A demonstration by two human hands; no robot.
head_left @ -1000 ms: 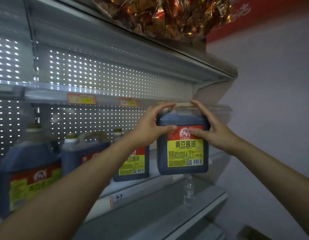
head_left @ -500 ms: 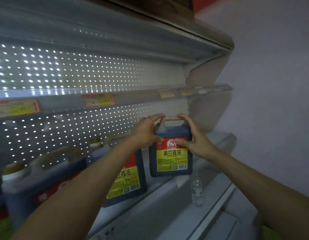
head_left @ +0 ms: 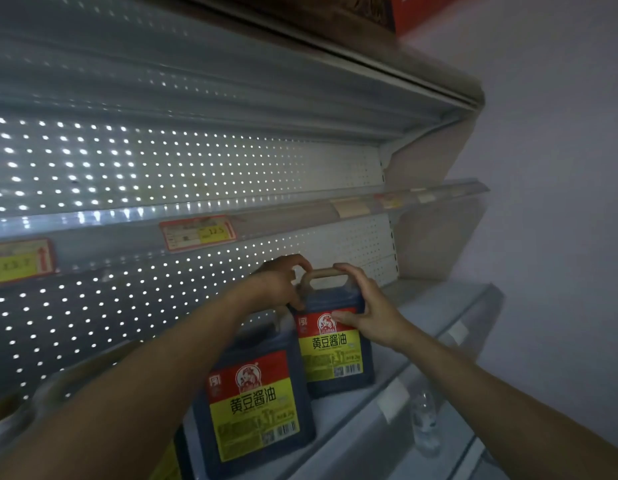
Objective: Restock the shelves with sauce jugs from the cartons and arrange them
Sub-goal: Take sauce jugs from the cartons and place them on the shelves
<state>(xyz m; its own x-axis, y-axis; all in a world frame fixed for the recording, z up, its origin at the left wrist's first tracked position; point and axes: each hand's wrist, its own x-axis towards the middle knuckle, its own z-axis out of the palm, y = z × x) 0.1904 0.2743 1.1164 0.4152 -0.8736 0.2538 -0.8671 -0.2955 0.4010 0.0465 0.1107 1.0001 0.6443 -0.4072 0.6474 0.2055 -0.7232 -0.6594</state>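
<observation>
A dark sauce jug (head_left: 335, 358) with a red and yellow label and a tan handle stands on the grey shelf (head_left: 435, 317), at the right end of a row. My left hand (head_left: 283, 282) grips its top left shoulder. My right hand (head_left: 366, 306) curls round the handle and its upper right side, thumb on the label. A second jug (head_left: 255, 410) of the same kind stands just to its left, nearer me. Further jugs at the far left are mostly hidden behind my left arm.
The shelf above (head_left: 300, 216) carries price tags (head_left: 198, 233) on its front rail and holds nothing that I can see. A small clear water bottle (head_left: 425, 420) stands on the lower ledge at the right. The grey wall (head_left: 560, 237) closes the right side.
Both hands have carried the jug down and back from in front of the shelf edge onto the shelf, beside the neighbouring jug. The view has shifted left and nearer the shelf.
</observation>
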